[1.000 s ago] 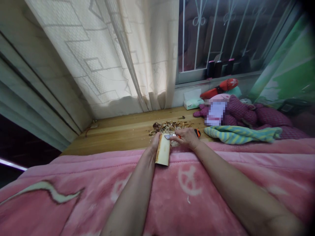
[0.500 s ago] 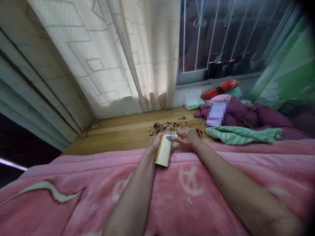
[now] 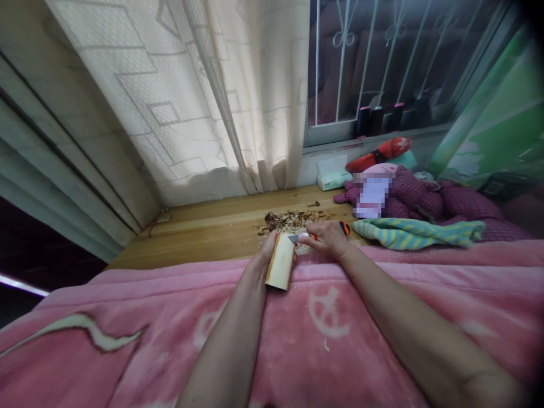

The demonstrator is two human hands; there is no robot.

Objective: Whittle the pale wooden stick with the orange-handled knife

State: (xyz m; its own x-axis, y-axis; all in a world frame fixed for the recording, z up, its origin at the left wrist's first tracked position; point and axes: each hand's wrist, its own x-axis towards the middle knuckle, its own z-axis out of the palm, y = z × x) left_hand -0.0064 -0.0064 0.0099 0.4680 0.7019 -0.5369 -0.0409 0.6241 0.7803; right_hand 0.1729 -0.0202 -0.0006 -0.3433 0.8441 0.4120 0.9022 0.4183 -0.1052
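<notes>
My left hand point(image 3: 268, 249) is closed around the left side of a pale piece of wood point(image 3: 280, 266) with brown bark-like edges. The piece slants toward me, its near end over the pink blanket. In my right hand point(image 3: 329, 238) is a utility knife point(image 3: 345, 228) with an orange and black handle. Its blade lies against the upper part of the pale face, pointing left. Just beyond both hands, a heap of brown and cream shavings point(image 3: 293, 218) is spread on the wooden surface point(image 3: 204, 218). The fingers under the wood are hidden.
A pink blanket point(image 3: 170, 328) covers the near side. To the right lie a striped green and yellow cloth point(image 3: 416, 232), a blurred-out phone-like panel point(image 3: 373, 197) and purple checked plush toys point(image 3: 467, 201). A tissue pack point(image 3: 334, 178) stands by the wall under the barred window.
The near end of the wood has swung slightly left. The knife has shifted a little to the right, and its blade still touches the wood's upper part.
</notes>
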